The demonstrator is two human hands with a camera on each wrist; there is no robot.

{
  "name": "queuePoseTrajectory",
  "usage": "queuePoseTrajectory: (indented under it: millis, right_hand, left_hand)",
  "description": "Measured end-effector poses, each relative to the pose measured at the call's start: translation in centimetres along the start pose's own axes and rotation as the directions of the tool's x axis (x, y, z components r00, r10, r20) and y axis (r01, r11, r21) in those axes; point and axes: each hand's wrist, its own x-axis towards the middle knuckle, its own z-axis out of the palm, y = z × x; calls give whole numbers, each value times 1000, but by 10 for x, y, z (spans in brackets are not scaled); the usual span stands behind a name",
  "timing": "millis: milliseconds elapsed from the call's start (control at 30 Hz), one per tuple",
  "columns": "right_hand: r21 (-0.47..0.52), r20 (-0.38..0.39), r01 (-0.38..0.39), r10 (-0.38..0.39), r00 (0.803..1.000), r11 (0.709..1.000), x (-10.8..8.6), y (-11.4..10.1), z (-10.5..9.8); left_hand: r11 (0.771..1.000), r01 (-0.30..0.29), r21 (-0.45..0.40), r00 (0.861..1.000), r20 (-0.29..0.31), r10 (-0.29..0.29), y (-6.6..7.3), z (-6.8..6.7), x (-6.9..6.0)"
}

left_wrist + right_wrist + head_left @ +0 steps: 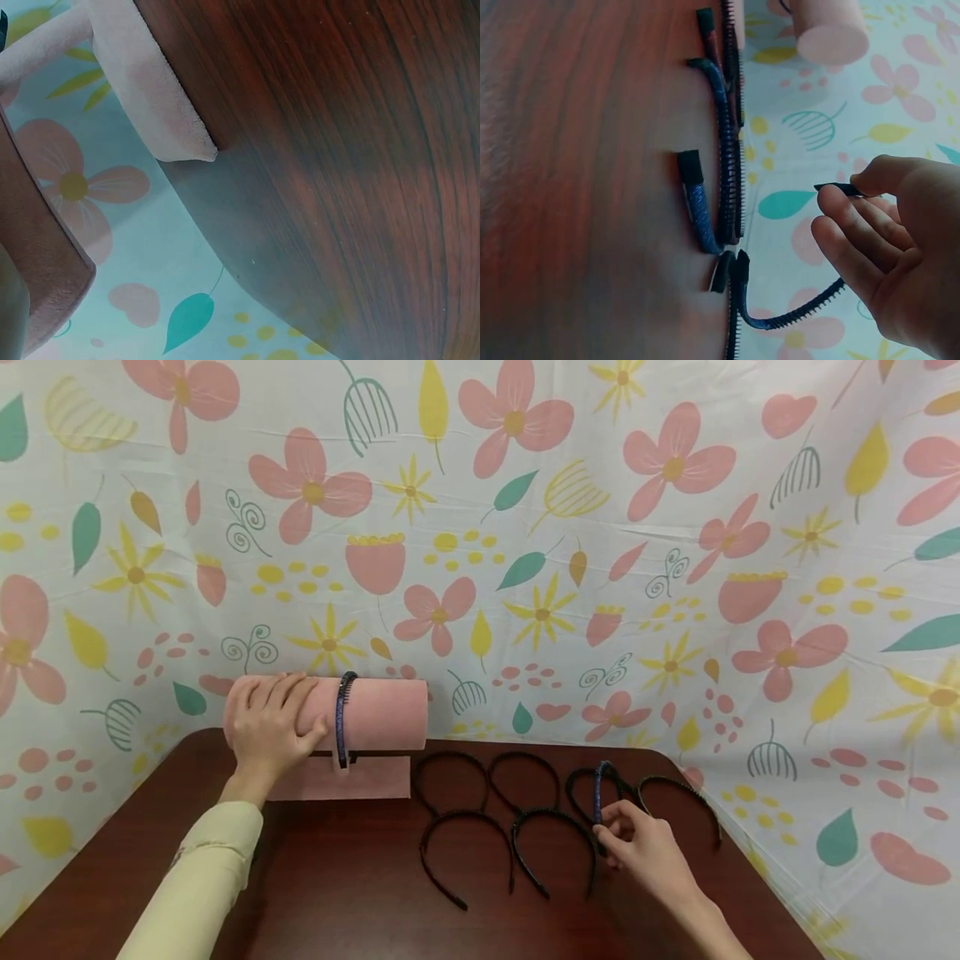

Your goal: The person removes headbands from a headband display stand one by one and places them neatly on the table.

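A pink plush headband stand (390, 714) has a horizontal roll above a flat base. My left hand (273, 722) grips the roll's left part, fingers curved over the top and thumb in front. A blue toothed headband (341, 722) is around the roll, right of the thumb. My right hand (645, 847) pinches another blue headband (598, 789) near one end, between thumb and index finger; its black tip (834, 189) shows in the right wrist view. In the left wrist view the left hand is out of sight; the stand's base (161, 105) shows.
Several dark headbands lie on the brown table (337, 877), including one at the front (467, 814), one beside it (553, 814) and one at the far right (682, 781). A flower-patterned cloth (480, 527) hangs behind the table.
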Motion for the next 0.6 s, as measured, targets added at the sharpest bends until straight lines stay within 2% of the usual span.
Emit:
queuePoseTrajectory:
  millis: [400,600]
  right_hand:
    - [-48,77,-90,94,993,995,-15,10,-8]
    - [-76,106,-111,119,987,991,-22,19,-11]
  left_hand:
    - [1000,7,3,1000,14,-7,0,-1,-1]
    - [1000,4,-2,1000,-5,-4,1,-1,1]
